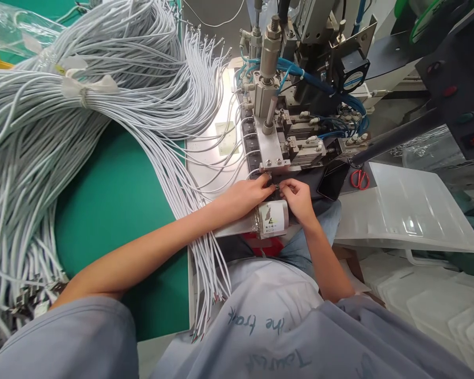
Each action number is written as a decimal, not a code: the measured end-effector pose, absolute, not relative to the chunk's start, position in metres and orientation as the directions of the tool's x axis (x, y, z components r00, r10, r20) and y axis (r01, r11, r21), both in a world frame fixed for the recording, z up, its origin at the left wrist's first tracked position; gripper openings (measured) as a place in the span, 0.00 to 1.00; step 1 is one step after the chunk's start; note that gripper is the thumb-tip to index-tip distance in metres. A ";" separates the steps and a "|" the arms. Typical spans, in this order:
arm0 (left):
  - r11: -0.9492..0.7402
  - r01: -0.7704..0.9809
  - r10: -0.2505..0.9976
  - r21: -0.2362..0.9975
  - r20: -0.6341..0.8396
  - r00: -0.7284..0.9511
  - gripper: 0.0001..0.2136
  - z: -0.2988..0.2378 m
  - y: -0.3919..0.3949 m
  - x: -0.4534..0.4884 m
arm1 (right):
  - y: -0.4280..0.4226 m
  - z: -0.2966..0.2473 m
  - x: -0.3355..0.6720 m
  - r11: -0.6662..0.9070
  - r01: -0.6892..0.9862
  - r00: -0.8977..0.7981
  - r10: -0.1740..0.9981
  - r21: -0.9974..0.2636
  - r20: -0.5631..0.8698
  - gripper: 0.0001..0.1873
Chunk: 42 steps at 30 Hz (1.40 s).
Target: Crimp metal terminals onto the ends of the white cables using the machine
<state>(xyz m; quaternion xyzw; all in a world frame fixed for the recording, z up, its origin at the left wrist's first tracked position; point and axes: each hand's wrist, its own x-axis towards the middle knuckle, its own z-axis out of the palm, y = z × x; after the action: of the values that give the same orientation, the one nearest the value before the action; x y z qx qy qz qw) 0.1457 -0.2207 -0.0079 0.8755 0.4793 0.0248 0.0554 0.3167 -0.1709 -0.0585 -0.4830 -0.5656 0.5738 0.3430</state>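
My left hand (249, 193) and my right hand (299, 197) meet at the front of a small press machine (274, 142), just below its metal plate. Both hands pinch closed around a thin grey-white cable end (275, 185) held between the fingertips. A white cable (221, 181) runs from the left hand back over the steel plate. Below the hands a silver block with a yellow warning label (273, 220) sticks out from the machine's front. The fingertips partly hide what they grip.
Big bundles of grey-white cables (63, 105) tied with tape cover the green mat (114, 200) on the left; several cable ends hang over the table edge (209, 273). Red-handled scissors (359, 179) and a dark phone (332, 181) lie right of the machine. White plastic trays (411, 205) stand at right.
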 end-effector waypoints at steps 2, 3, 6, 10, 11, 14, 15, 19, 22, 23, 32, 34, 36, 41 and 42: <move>-0.532 0.839 0.843 0.116 -0.013 0.537 0.14 -0.007 -0.221 0.146 | -0.171 -0.057 0.316 -0.148 0.150 -0.280 0.942 -0.977 -0.186 0.09; -0.530 0.841 0.845 0.107 -0.012 0.534 0.15 -0.007 -0.222 0.147 | -0.171 -0.057 0.316 -0.165 0.151 -0.279 0.939 -0.975 -0.202 0.10; -0.521 0.852 0.854 0.057 0.013 0.521 0.15 -0.004 -0.225 0.148 | -0.169 -0.057 0.315 -0.201 0.158 -0.333 0.911 -0.967 -0.244 0.11; -0.481 0.876 0.876 -0.018 -0.037 0.480 0.08 0.005 -0.230 0.149 | -0.164 -0.064 0.314 -0.139 0.172 -0.436 0.877 -0.975 -0.202 0.16; -0.455 0.890 0.889 -0.021 -0.065 0.453 0.07 0.008 -0.231 0.149 | -0.162 -0.065 0.314 -0.104 0.188 -0.444 0.878 -0.977 -0.179 0.17; -0.370 0.929 0.921 0.001 -0.131 0.367 0.07 0.014 -0.231 0.149 | -0.165 -0.062 0.319 0.045 0.297 -0.327 0.943 -0.954 -0.058 0.16; -0.347 0.938 0.928 0.006 -0.142 0.344 0.06 0.016 -0.231 0.149 | -0.171 -0.058 0.322 0.095 0.333 -0.247 0.969 -0.938 0.011 0.15; -0.231 0.972 0.965 -0.032 -0.135 0.225 0.09 0.016 -0.228 0.148 | -0.224 -0.035 0.327 0.224 0.326 -0.004 0.972 -0.919 0.235 0.14; -0.183 0.982 0.975 -0.052 -0.136 0.174 0.13 0.014 -0.228 0.147 | -0.275 -0.026 0.315 0.215 0.301 -0.331 0.937 -0.929 0.110 0.13; -0.183 0.982 0.975 -0.049 -0.140 0.174 0.14 0.014 -0.229 0.147 | -0.289 -0.028 0.308 0.162 0.296 -0.510 0.860 -0.942 -0.013 0.13; -0.177 0.983 0.976 -0.041 -0.139 0.170 0.13 0.014 -0.229 0.149 | -0.319 -0.053 0.262 0.115 0.388 -0.646 0.742 -0.915 -0.181 0.09; -0.178 0.984 0.977 -0.028 -0.123 0.174 0.13 0.014 -0.230 0.151 | -0.319 -0.050 0.260 0.171 0.430 -0.638 0.752 -0.887 -0.165 0.08; -0.203 0.979 0.975 0.025 -0.090 0.205 0.12 0.015 -0.233 0.155 | -0.318 -0.047 0.261 0.172 0.450 -0.629 0.758 -0.876 -0.174 0.09; -0.451 0.750 0.874 0.483 0.068 0.482 0.14 0.018 -0.252 0.175 | -0.300 -0.035 0.289 0.173 0.388 -0.571 0.816 -0.905 -0.089 0.11; -0.481 0.655 0.843 0.583 0.102 0.528 0.15 0.018 -0.256 0.177 | -0.293 -0.030 0.299 0.196 0.359 -0.540 0.841 -0.912 -0.032 0.10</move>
<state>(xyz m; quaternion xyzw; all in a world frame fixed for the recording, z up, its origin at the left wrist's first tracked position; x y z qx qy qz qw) 0.1774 -0.2557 0.0177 0.8390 0.4463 0.1914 0.2454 0.2989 -0.2934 -0.0300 -0.4097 -0.7322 0.4838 0.2489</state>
